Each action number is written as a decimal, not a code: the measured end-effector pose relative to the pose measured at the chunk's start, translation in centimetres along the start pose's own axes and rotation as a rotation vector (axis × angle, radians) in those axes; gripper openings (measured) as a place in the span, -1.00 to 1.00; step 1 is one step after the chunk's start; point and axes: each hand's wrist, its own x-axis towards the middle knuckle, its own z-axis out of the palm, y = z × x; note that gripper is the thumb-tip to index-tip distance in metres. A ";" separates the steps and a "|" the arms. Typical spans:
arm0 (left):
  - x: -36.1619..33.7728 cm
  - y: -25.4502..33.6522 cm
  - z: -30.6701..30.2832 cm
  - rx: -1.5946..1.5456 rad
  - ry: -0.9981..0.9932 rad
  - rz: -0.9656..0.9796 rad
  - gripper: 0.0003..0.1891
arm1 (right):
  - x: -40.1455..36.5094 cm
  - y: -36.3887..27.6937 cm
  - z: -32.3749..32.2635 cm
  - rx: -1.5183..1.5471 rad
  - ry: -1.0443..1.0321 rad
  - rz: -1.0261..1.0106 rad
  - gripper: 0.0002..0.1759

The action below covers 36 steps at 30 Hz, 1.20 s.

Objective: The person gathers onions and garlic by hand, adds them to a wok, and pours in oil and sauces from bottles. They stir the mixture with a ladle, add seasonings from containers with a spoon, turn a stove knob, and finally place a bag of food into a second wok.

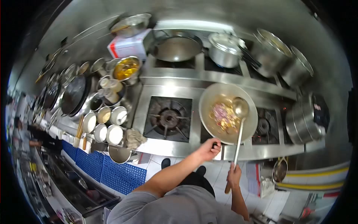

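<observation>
A wok [209, 102] with chopped pink and yellow food [223, 116] sits over the right front burner. My left hand [209, 149] grips the wok's handle at its near rim. My right hand [234, 175] holds the long handle of a metal ladle [240, 108], whose bowl rests inside the wok beside the food.
An unlit burner [167, 118] lies left of the wok. At the back stand a large empty wok [176, 47], a lidded pot [223, 48] and stacked pots [283, 56]. Seasoning bowls [108, 125] and a pot of yellow sauce [126, 69] sit left. Blue floor mats [112, 170] lie below.
</observation>
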 end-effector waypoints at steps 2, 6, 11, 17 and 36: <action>-1.1 0.8 1.0 -0.021 0.025 -0.010 -0.72 | -1.1 -5.4 0.4 0.199 -0.121 0.012 -0.61; -7.1 0.7 -0.4 0.187 0.063 0.046 -0.40 | -3.1 -18.3 4.1 0.408 -0.386 -0.024 -0.65; -21.9 3.6 -5.5 0.549 0.093 0.169 -0.47 | -3.1 -33.4 17.0 0.366 -0.694 -0.137 -0.59; -40.5 8.0 -7.9 0.568 0.076 0.624 -0.60 | 5.2 -39.9 38.4 -0.174 -0.704 -0.388 -0.61; -55.2 7.7 -10.3 0.389 0.144 1.352 -0.53 | 7.7 -45.9 49.7 0.497 -1.160 0.463 -0.79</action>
